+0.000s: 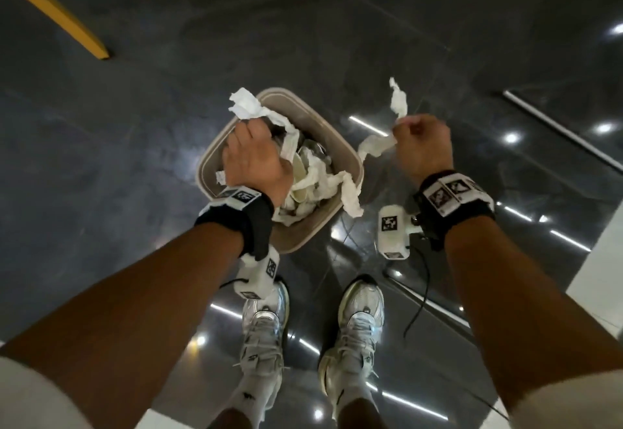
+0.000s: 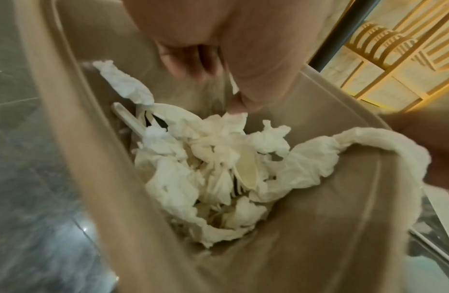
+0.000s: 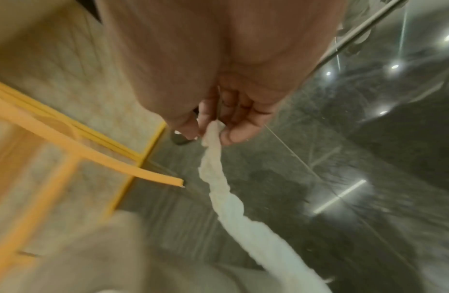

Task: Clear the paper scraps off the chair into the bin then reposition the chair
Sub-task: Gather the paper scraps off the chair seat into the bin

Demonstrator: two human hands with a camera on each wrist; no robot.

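A beige bin [image 1: 286, 91] stands on the dark floor in front of my feet, partly filled with white paper scraps [image 1: 313, 179]. One strip hangs over its near right rim. My left hand [image 1: 251, 128] hovers over the bin's mouth, gripping a crumpled paper scrap [image 1: 244, 103] that sticks out past the fingers. In the left wrist view the curled fingers [image 2: 188, 65] hang above the pile [image 2: 218, 178] inside the bin wall [image 2: 318, 228]. My right hand [image 1: 404, 125] is just right of the bin, pinching a twisted paper strip [image 1: 374, 144] between thumb and fingers [image 3: 233, 134]; the strip [image 3: 225, 198] dangles down.
Yellow chair legs [image 1: 67, 21] stand on the floor beyond the bin, and the yellow chair frame [image 3: 80, 150] shows in the right wrist view. My two shoes [image 1: 360, 320] are just behind the bin. The glossy dark floor [image 1: 505, 58] meets a white edge [image 1: 600, 260] at right.
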